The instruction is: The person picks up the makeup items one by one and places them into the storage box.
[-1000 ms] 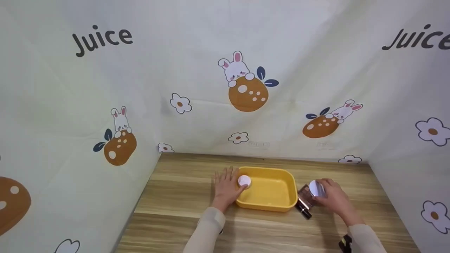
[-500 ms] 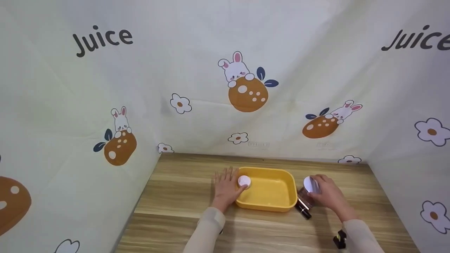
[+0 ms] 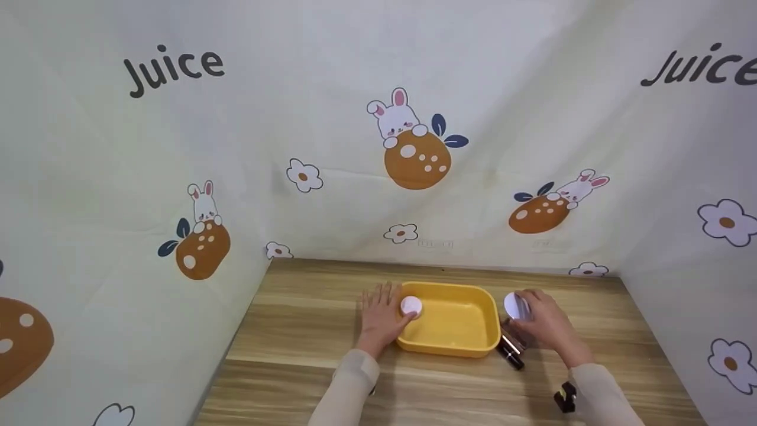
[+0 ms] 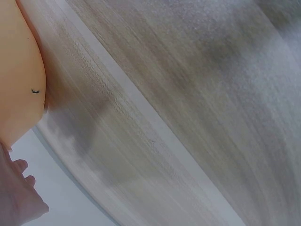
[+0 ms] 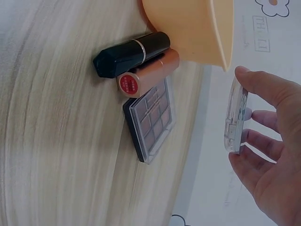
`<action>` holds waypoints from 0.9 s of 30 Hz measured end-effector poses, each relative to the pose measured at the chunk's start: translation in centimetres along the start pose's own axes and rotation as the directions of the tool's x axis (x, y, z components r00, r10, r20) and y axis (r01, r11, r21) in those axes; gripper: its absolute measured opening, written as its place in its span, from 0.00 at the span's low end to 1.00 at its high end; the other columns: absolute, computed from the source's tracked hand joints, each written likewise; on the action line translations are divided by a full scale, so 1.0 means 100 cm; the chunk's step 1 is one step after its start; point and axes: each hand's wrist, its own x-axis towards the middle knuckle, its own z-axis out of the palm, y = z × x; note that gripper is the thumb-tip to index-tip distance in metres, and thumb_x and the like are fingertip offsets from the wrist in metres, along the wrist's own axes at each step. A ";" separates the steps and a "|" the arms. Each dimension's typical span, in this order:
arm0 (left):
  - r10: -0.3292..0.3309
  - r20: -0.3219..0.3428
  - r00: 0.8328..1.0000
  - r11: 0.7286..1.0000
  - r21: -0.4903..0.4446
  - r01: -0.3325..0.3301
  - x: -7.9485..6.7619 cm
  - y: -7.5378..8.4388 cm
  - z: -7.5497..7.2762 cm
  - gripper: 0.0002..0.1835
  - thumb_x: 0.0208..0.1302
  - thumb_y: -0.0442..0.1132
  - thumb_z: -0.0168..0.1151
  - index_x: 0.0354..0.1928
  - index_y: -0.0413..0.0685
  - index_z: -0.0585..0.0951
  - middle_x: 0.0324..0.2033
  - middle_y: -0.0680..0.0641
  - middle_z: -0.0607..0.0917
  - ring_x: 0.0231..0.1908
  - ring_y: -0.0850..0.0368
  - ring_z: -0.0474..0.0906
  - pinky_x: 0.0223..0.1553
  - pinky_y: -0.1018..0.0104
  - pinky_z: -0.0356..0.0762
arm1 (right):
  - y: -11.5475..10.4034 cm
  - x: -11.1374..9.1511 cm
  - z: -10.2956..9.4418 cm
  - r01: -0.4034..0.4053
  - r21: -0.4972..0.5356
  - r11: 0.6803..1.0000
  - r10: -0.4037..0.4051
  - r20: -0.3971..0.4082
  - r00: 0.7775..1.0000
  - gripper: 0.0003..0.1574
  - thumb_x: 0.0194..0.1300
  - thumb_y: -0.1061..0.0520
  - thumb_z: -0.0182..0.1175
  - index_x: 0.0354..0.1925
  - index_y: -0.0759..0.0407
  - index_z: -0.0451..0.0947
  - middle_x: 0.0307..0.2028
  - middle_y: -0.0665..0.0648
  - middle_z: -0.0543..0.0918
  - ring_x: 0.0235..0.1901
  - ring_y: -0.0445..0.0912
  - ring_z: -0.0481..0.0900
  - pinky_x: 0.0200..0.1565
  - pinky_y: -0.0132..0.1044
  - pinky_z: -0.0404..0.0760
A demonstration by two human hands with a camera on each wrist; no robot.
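Observation:
My right hand holds up a round compact by its edge, thumb on one side and fingertips on the other. Its case looks clear in the right wrist view; in the head view a shiny pale disc faces up. Below it on the table lies an eyeshadow palette under a clear lid. My left hand lies against the left side of the yellow tray, fingers straight and thumb over the rim. Close to that thumb, a small white round thing sits in the tray's left end.
Between palette and tray lie a black lipstick tube and a brownish-pink lipstick tube with a red end label. The wood-grain table is bounded by cloth walls printed with rabbits and flowers.
My right hand has carried the compact left and slightly away from me, from over the palette toward the tray's right side. My left hand and the tray have stayed put.

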 end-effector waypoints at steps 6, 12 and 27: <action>0.007 -0.009 1.000 1.000 0.001 -0.007 0.000 -0.001 0.001 0.44 0.65 0.73 0.47 0.75 0.55 0.63 0.74 0.41 0.65 0.75 0.39 0.58 0.73 0.33 0.49 | -0.005 0.002 -0.001 -0.016 0.005 1.000 0.016 0.018 1.000 0.42 0.50 0.54 0.76 0.61 0.69 0.74 0.57 0.74 0.77 0.52 0.67 0.77 0.52 0.63 0.78; 0.005 -0.019 1.000 1.000 0.004 -0.005 0.000 -0.002 0.002 0.43 0.65 0.73 0.47 0.75 0.55 0.64 0.74 0.41 0.66 0.74 0.39 0.59 0.73 0.33 0.50 | -0.008 0.005 0.000 -0.025 -0.001 1.000 0.025 0.032 0.999 0.42 0.52 0.53 0.75 0.62 0.68 0.73 0.58 0.74 0.76 0.55 0.67 0.76 0.54 0.64 0.77; -0.006 0.006 1.000 1.000 0.013 0.006 -0.001 0.001 -0.001 0.43 0.66 0.73 0.45 0.76 0.57 0.62 0.75 0.43 0.64 0.76 0.41 0.57 0.73 0.34 0.50 | -0.022 0.013 0.012 0.006 0.018 1.000 -0.006 0.026 1.000 0.41 0.53 0.54 0.76 0.61 0.67 0.74 0.57 0.72 0.77 0.55 0.66 0.76 0.56 0.63 0.77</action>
